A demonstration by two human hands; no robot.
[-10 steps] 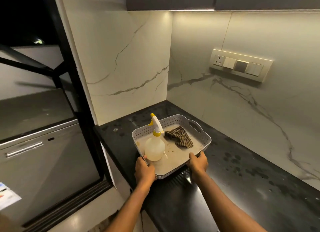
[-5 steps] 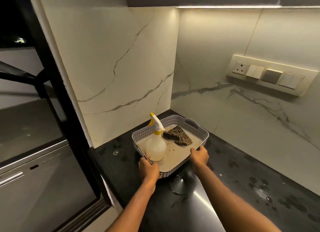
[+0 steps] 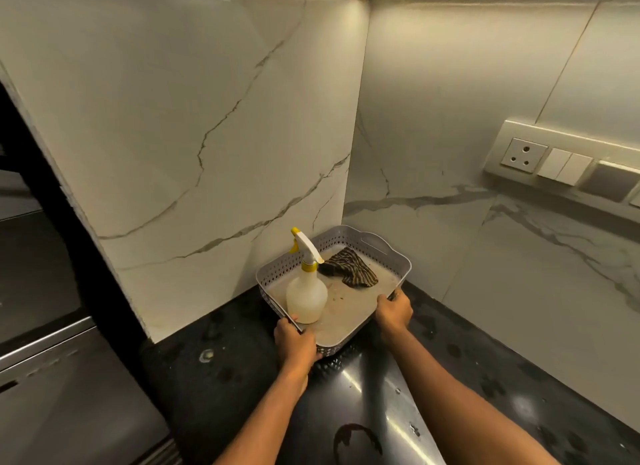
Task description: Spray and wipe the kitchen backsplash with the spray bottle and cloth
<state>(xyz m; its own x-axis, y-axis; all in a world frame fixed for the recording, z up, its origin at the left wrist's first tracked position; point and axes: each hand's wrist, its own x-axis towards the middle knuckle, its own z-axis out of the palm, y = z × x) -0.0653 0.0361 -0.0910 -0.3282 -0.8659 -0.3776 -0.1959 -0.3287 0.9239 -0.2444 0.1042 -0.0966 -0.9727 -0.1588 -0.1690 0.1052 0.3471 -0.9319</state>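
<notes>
While the marble backsplash [image 3: 207, 125] fills the corner, the person's left hand [image 3: 296, 340] grips the grey basket [image 3: 339, 237] by its near-left rim, fingers curled. Inside, the spray bottle [image 3: 306, 300] stands upright at the left and the striped cloth [image 3: 349, 267] lies crumpled beside it. The right hand [image 3: 393, 310] clasps the right rim.

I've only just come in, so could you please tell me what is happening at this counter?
A person grips the near rim of a grey tray with the left hand and right hand, in the corner of the black counter. The spray bottle stands upright inside it, with the striped cloth lying behind. Neither is picked up yet.
</notes>
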